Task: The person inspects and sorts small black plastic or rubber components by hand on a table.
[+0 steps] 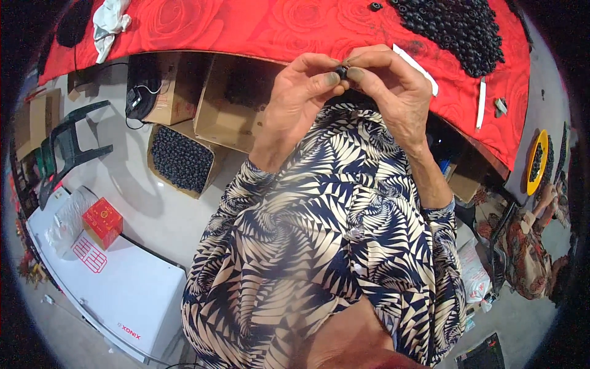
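at the near edge of the red cloth, my left hand and right hand, nearly closed, pinched one small black part, apparently for fine control.

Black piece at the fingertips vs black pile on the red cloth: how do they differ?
Count: the black piece is single; the black pile has many pieces.
Support: the black piece is held between the left hand and right hand; the black pile rests on the red cloth.
Visibility: the hands partly cover the black piece, not the black pile.
Shared: both look black.
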Demonstrator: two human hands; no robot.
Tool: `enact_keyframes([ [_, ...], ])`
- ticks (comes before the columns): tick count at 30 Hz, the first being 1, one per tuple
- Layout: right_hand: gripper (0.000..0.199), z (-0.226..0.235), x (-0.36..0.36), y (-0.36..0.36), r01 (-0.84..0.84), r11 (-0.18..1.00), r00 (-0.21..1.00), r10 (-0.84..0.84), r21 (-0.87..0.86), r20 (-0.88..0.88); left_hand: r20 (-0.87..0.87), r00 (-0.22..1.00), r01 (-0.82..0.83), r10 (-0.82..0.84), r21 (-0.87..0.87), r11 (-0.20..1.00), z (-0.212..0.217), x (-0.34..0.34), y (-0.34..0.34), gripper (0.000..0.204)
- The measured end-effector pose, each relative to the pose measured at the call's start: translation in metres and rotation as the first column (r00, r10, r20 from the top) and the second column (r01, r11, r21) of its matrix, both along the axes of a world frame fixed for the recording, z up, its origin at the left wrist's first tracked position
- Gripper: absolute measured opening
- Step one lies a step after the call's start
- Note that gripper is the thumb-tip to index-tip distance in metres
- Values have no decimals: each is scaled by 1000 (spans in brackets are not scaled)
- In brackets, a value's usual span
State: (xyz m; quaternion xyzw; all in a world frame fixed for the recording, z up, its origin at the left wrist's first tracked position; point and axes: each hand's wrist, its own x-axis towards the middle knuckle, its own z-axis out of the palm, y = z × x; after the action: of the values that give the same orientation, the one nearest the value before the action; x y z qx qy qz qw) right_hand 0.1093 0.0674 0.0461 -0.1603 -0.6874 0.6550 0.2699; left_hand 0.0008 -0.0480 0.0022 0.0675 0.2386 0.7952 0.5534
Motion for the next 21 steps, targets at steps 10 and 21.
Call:
enact_keyframes([
  [10, 17, 1, -6, 2, 41, 825, 999, -35, 564, -21, 61, 996, -57, 58, -7, 998, -4, 0, 4, 16],
  [21, 18, 46, -114, 43, -233, 914, 948, 136, 333, 289, 39, 995, -97, 97, 8, 995, 1, -8, -8, 20],
])
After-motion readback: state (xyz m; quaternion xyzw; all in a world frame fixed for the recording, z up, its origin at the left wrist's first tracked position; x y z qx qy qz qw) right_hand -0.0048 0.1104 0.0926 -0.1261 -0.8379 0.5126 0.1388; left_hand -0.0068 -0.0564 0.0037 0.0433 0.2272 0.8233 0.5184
